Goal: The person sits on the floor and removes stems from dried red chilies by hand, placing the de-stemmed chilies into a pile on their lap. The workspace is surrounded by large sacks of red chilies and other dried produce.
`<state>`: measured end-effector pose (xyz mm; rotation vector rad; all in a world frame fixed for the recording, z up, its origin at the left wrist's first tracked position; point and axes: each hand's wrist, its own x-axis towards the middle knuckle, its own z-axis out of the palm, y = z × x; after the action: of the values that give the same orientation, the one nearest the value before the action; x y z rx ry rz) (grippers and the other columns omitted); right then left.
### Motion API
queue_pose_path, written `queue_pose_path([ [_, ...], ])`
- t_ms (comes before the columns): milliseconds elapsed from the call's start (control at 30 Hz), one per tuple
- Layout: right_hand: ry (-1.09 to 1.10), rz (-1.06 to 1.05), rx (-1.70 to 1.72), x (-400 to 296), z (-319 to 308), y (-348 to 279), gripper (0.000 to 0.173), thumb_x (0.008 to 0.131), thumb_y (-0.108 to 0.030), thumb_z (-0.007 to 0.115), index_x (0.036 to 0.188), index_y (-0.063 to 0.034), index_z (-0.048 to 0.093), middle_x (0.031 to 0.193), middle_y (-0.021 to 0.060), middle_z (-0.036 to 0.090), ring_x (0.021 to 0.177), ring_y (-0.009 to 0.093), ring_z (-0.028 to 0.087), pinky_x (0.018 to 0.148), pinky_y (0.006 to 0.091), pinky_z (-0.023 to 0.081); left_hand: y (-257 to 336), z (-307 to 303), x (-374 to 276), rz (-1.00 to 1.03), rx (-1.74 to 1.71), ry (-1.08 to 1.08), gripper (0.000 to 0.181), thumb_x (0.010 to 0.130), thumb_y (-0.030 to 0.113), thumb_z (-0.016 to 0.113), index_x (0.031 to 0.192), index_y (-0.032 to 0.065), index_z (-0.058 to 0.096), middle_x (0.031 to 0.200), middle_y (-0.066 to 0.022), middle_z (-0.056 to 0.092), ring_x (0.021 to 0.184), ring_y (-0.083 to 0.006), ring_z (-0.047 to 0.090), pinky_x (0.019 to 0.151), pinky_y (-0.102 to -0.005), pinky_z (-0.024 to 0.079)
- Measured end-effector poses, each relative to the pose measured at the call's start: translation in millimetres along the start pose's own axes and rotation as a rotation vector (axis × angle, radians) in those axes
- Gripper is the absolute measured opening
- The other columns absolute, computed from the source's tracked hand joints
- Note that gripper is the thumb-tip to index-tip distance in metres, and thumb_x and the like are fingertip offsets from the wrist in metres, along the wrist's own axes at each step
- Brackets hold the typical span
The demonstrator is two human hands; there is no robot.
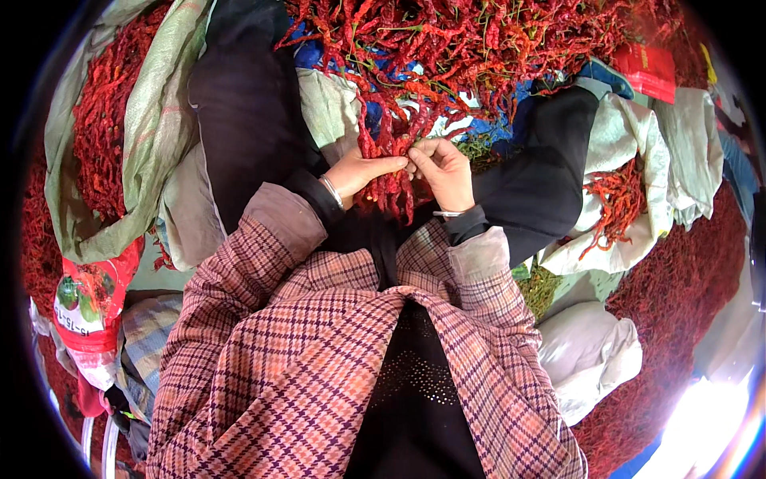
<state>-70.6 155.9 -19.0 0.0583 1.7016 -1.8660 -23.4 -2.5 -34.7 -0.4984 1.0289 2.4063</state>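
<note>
A bunch of dried red chili peppers (388, 194) hangs in my left hand (358, 172), between my knees. The thumb of that hand lies across the bunch. My right hand (444, 173) touches the right side of the bunch, its thumb and index finger pinched together near my left thumb tip. Whether a pepper or stem is between those fingertips cannot be told. Just beyond my hands spreads a large heap of dried red chili peppers (467, 36), some with green stems, on a blue and white sheet (491, 127).
An open woven sack (149, 114) of chilies stands at left, above a red printed bag (90, 323). At right, a white sack (622, 257) holds more chilies. A red packet (646, 70) lies at upper right, and a white bundle (589, 353) at lower right.
</note>
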Motion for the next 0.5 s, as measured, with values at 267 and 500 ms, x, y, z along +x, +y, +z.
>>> queue_pose_path([
  [267,0.056,0.076,0.066,-12,-13,18,0.010,0.087,-0.007,0.055,0.078,-0.0033,0.053,0.061,-0.0012,0.049,0.049,0.006,0.043,0.047,0.0203,0.036,-11,-2,4,-0.142,0.120,-0.053,0.019,0.082,0.012,0.063,0.099,0.0042,0.059,0.087,-0.0024,0.062,0.078,-0.0111,0.058,0.071,-0.0257,0.046],
  [500,0.008,0.571,0.718,-47,-23,1,0.012,0.090,-0.011,0.046,0.080,-0.0064,0.052,0.055,0.0003,0.044,0.041,0.010,0.032,0.041,0.0239,0.026,8,10,-3,-0.056,0.212,-0.406,0.027,0.078,0.007,0.067,0.103,0.0031,0.057,0.089,0.0009,0.060,0.084,-0.0087,0.054,0.075,-0.0266,0.045],
])
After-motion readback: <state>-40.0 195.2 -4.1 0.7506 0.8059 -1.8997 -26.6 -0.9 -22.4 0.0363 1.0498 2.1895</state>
